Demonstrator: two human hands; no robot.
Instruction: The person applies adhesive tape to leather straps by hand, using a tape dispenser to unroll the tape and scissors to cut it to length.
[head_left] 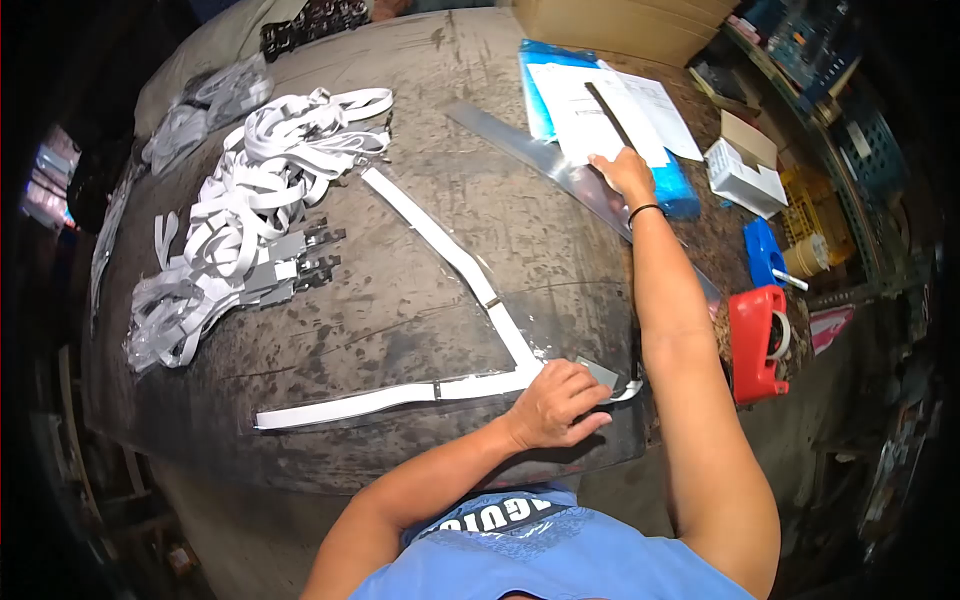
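Surface: dark, scuffed tabletop [400, 300]; we work at its near edge, with cluttered shelving off to our right.
Left hand: our left hand [555, 402] presses down on the corner of a white strap [440, 240], where its two legs meet; fingers curled narrow over the strap and a small grey piece [603, 376]; whether they pinch it or only press it flat we cannot tell.
White strap: lies flat on the tabletop in a V; one leg runs away toward the pile, the other runs left along the near edge; dark clips sit on each leg.
Right hand: our right hand [622, 172] reaches well forward; fingers laid flat on a long metal ruler [540, 160], just beside white papers [600, 110] that lie on a blue packet [670, 185]; no closed grasp visible.
Pile: heap of white straps [260, 200] at far left, well apart from both hands.
Right edge: red tape dispenser [757, 340]; blue tool [762, 250]; white box [745, 175].
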